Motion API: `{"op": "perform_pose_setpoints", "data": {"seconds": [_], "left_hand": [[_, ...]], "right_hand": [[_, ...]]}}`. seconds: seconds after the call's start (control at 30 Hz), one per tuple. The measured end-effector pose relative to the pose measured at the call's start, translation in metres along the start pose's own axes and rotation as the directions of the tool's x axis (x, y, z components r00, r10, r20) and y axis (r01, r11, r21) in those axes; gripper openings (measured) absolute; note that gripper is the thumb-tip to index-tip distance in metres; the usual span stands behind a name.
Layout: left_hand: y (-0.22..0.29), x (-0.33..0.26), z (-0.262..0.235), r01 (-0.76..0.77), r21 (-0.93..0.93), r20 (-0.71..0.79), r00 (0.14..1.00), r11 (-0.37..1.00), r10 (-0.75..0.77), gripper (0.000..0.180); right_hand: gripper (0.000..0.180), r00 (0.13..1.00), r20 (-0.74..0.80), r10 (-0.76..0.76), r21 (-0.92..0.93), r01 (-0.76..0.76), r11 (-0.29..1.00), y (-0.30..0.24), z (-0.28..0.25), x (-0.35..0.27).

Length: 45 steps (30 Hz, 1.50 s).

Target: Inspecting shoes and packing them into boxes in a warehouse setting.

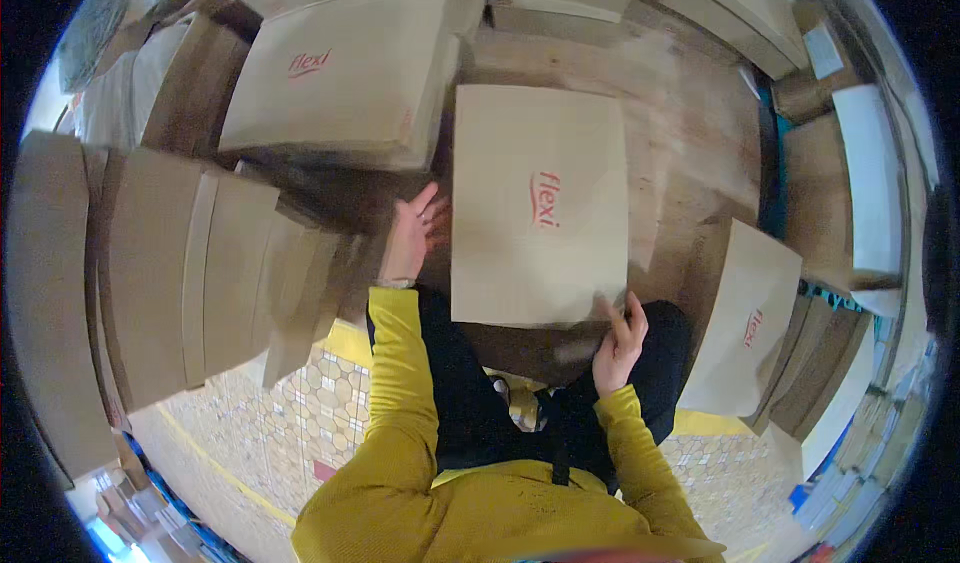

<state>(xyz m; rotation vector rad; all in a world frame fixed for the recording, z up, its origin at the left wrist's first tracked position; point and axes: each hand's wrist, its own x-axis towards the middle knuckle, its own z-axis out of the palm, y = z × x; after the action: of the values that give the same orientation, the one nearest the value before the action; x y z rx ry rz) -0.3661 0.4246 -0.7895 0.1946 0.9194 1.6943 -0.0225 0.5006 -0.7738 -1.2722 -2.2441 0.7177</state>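
Carton (pixel 540 203) on the brown surface (pixel 695 133), between left hand (pixel 408 235) and right hand (pixel 620 348). Left: fingers spread, just off carton's left side, contact unclear. Right: bent fingers at carton's near right corner; pinch or mere touch, cannot tell. Looks stiff, probably smooth; weight uncertain. Best hold likely low on opposite sides. Big box (pixel 340 73) by carton's far left corner crowds reach; side box (pixel 745 323) right of carton.

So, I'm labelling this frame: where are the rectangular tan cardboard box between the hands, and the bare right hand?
Rectangular tan cardboard box (pixel 540 205): head view, on its top face.
Bare right hand (pixel 619 351): head view, middle of the hand.
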Motion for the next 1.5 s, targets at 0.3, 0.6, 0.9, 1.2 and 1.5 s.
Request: {"op": "perform_pose_setpoints", "data": {"seconds": [0.3,0.6,0.9,1.2,1.5], "left_hand": [[-0.098,0.038,-0.007,0.111,0.357,-0.359,0.933,0.928,0.026,0.049],[-0.131,-0.014,0.192,0.124,0.182,-0.114,0.988,0.975,-0.105,0.059],[-0.184,-0.066,0.347,0.008,0.085,0.079,0.997,0.996,-0.015,0.065],[-0.25,-0.118,0.542,-0.375,0.345,0.491,0.853,0.86,0.175,0.065],[-0.338,-0.182,0.702,-0.729,0.189,0.969,0.248,0.658,-0.003,0.089]], "right_hand": [[0.068,0.647,0.509,0.568,0.673,-0.71,0.205,0.063,-0.003,0.091],[0.078,0.831,0.475,0.289,0.786,-0.549,0.286,0.102,-0.174,0.072],[0.117,0.838,-0.197,0.508,0.95,0.035,0.31,0.102,-0.258,-0.014],[0.1,0.927,-0.157,0.341,0.982,0.183,-0.045,0.131,-0.407,-0.115],[0.065,0.212,-0.895,0.392,0.241,0.97,0.026,0.307,-0.563,-0.334]]}}
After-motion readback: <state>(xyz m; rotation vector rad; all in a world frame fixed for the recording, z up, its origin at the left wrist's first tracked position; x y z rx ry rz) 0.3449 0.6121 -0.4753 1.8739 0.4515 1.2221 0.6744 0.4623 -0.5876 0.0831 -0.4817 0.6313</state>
